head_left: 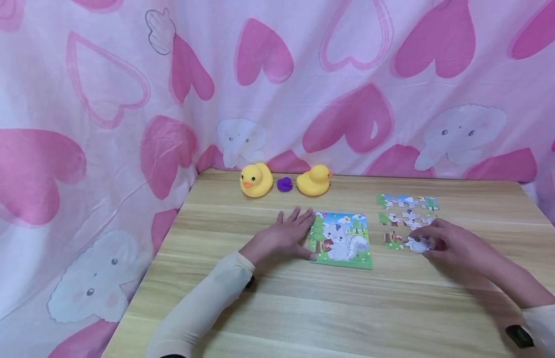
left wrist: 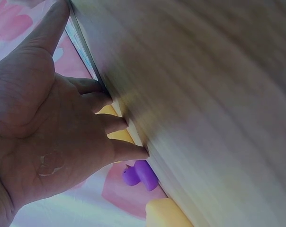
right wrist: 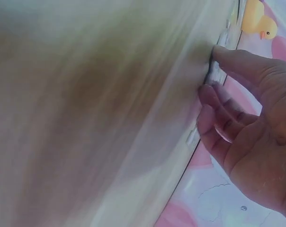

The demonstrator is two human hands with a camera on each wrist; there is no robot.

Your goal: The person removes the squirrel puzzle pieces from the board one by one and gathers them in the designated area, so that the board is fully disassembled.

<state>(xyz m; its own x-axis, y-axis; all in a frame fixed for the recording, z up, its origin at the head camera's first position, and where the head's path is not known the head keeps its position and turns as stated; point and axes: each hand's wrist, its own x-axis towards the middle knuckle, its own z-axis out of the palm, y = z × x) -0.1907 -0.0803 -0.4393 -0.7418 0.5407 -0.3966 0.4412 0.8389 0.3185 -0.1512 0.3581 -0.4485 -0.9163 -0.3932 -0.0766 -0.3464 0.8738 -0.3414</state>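
Note:
A square squirrel puzzle (head_left: 342, 241) lies flat and whole-looking on the table. Along its left side my left hand (head_left: 283, 238) is spread, thumb by the lower corner and fingers by the upper one; the left wrist view shows those fingertips (left wrist: 117, 124) down on the tabletop. To the right, loose puzzle pieces (head_left: 409, 202) lie in three spaced rows. Over the nearest row my right hand (head_left: 453, 243) pinches a whitish puzzle piece (head_left: 418, 244), partly covered by the fingers. The right wrist view has this piece (right wrist: 215, 73) between thumb and fingers, low over the wood.
Two yellow rubber ducks (head_left: 314, 181) stand at the back of the wooden table (head_left: 331, 313), with a small purple duck (head_left: 284, 184) between them. A pink heart-patterned curtain (head_left: 268, 109) hangs behind the table and along its left side.

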